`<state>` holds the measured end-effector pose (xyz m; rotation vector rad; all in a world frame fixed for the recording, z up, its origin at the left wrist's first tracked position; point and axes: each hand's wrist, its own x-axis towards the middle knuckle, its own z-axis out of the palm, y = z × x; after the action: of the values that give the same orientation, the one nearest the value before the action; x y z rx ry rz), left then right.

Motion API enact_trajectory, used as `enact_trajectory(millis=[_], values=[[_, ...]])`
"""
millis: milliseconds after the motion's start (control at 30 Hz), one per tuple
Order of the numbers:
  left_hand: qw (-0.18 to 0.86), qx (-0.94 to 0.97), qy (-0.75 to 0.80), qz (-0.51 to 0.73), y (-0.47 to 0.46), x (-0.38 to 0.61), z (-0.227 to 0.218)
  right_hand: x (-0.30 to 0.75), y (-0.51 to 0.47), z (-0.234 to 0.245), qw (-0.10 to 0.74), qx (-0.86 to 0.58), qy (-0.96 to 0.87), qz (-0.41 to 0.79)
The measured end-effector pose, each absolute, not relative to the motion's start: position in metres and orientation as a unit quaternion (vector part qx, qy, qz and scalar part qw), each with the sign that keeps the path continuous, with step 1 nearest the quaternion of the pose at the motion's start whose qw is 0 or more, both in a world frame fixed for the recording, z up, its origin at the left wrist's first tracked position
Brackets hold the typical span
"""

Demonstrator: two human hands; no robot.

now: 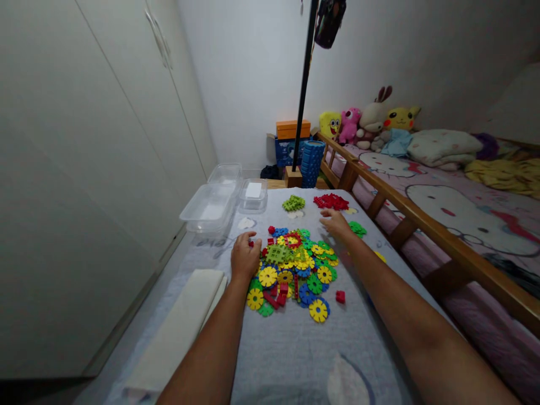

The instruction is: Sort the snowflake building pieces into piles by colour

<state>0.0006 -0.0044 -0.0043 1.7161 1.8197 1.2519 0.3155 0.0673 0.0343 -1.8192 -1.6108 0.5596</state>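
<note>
Lying along the left side of the bench (287, 360), a folded white pad (179, 332) keeps to the edge, near the wardrobe (105, 169). Beyond it, a large clear plastic tub (206, 205) and a smaller clear tub (253, 197) stand grouped at the far left, probably to keep the middle free for handling pieces. Next comes the left hand (245, 257), its grip half curled at the left edge of the mixed heap of slotted plastic discs and blocks (291, 273); a red bit shows by the fingertips, but I cannot tell whether it is pinched or merely behind them. That heap fills the centre, within reach of both hands. Behind it sits a light-green pile of lattice pieces (293, 203), set apart, seemingly by colour and shape. Farther right, the right hand (336, 224) hovers just in front of a red pile of pieces (331, 201), its grip loosely open, fingers parted, with nothing visible in it. A loose red block (340, 296) lies nearer, and green discs (358, 228) rest beside the right forearm, apparently kept separate by colour too.
</note>
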Motion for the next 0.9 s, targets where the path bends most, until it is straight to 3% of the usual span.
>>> enact_trajectory(millis=[100,400,500,767,900], values=[[0.17,0.606,0.641,0.44,-0.004,0.001,-0.003,0.312,0.045,0.049,0.269,-0.666,-0.645,0.26],[0.169,0.617,0.639,0.426,-0.006,0.001,-0.002,0.305,-0.053,0.086,-0.021,-0.594,-0.765,0.247],[0.169,0.62,0.64,0.422,-0.007,0.001,-0.001,0.304,-0.079,0.085,-0.066,-0.6,-0.758,0.248],[0.17,0.623,0.641,0.415,-0.006,0.002,-0.001,0.301,-0.095,0.074,-0.031,-0.548,-0.787,0.283],[0.167,0.628,0.642,0.406,-0.007,0.001,-0.001,0.305,-0.076,0.081,0.083,-0.535,-0.793,0.28]])
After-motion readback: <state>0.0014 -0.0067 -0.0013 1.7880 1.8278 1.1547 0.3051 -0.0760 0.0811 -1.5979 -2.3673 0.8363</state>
